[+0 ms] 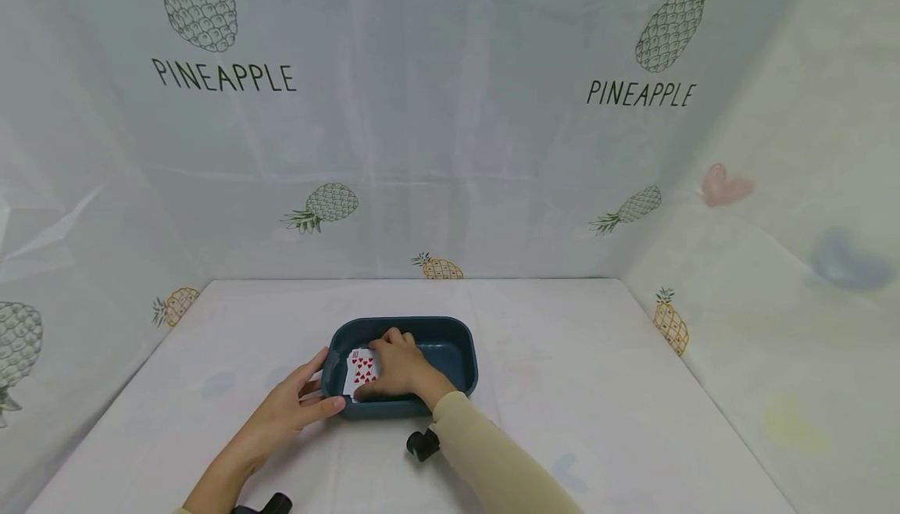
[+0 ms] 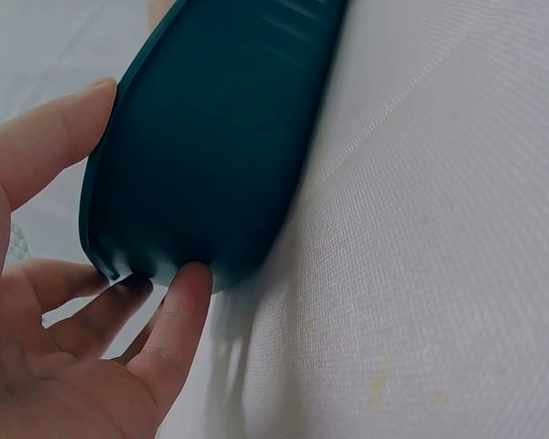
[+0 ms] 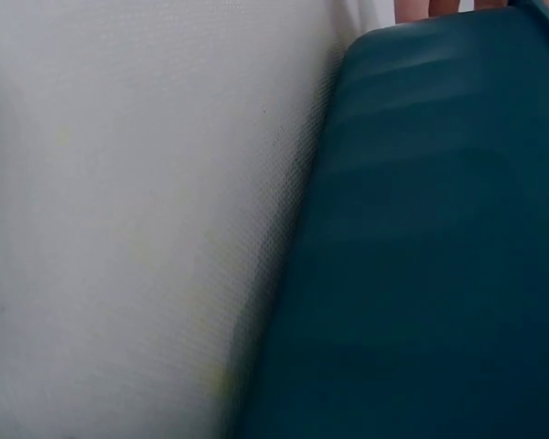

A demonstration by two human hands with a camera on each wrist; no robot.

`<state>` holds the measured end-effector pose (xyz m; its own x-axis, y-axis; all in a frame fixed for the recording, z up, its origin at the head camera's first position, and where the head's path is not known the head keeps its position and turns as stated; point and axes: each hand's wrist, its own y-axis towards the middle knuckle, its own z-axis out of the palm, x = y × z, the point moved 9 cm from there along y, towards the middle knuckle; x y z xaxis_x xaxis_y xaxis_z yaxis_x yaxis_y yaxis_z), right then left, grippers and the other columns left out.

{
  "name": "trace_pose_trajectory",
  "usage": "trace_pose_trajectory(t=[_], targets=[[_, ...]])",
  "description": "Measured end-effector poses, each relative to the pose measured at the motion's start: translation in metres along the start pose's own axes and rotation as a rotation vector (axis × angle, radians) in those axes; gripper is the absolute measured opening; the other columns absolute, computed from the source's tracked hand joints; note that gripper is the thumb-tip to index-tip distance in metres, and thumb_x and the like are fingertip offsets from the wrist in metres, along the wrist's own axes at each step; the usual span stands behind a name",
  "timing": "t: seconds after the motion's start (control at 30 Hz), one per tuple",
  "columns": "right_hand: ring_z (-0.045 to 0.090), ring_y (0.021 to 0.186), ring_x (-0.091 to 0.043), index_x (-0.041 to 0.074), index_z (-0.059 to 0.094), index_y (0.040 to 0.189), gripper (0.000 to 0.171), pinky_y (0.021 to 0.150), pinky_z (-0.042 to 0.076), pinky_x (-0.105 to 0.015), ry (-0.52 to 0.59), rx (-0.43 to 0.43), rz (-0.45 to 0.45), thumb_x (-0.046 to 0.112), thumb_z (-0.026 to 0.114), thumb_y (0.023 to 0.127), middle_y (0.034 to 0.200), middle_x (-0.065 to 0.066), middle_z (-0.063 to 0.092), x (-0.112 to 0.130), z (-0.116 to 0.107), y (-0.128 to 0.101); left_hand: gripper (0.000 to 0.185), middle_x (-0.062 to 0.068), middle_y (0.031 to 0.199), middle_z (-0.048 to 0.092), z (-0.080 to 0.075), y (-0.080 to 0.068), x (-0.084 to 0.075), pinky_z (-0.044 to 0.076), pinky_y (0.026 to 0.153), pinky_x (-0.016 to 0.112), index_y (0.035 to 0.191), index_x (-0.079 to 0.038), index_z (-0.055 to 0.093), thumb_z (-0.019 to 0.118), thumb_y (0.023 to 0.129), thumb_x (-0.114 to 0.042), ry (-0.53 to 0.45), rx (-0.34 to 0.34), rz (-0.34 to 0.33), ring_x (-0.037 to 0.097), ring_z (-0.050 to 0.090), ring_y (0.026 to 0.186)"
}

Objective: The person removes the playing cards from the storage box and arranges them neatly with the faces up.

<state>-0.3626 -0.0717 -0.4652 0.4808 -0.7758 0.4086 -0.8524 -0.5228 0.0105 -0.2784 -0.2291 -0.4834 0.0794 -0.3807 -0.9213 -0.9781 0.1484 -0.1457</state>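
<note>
A dark teal plastic tub (image 1: pixel 460 350) with rounded corners stands on the table. Inside its left half are playing cards (image 1: pixel 363 367), a ten of hearts face up on top. My right hand (image 1: pixel 401 368) reaches into the tub and holds the cards, thumb at the near edge and fingers at the far edge; its palm hides their right side. My left hand (image 1: pixel 298 401) holds the tub's left end from outside. In the left wrist view, the left thumb (image 2: pixel 69 133) lies at the rim and fingertips press the end wall.
A white cloth (image 1: pixel 598 389) with faint printed shapes covers the table. Behind it hangs a pale sheet (image 1: pixel 450 123) printed with pineapples, and similar sheets close off both sides. Black wrist-camera mounts (image 1: pixel 423 445) sit by the forearms.
</note>
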Motion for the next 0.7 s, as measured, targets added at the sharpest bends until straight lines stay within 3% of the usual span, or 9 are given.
trace_pose_trajectory(t=[0.37, 0.7], targets=[[0.042, 0.104, -0.017, 0.014, 0.067, 0.141, 0.079, 0.083, 0.045, -0.026, 0.004, -0.001, -0.027, 0.047, 0.097, 0.075, 0.13, -0.007, 0.054, -0.003, 0.0009, 0.0007, 0.097, 0.027, 0.17, 0.026, 0.0015, 0.0016, -0.0014, 0.053, 0.106, 0.054, 0.172, -0.023, 0.021, 0.081, 0.096, -0.034, -0.013, 0.013, 0.021, 0.046, 0.046, 0.148], [0.042, 0.104, -0.017, 0.012, 0.065, 0.141, 0.081, 0.086, 0.048, -0.025, 0.043, 0.022, -0.012, 0.045, 0.098, 0.075, 0.13, -0.007, 0.055, -0.0031, -0.0007, 0.001, 0.096, 0.028, 0.17, 0.028, 0.0008, 0.0017, 0.0005, 0.054, 0.105, 0.056, 0.171, -0.022, 0.022, 0.081, 0.096, -0.033, -0.012, 0.002, 0.009, 0.047, 0.047, 0.146]])
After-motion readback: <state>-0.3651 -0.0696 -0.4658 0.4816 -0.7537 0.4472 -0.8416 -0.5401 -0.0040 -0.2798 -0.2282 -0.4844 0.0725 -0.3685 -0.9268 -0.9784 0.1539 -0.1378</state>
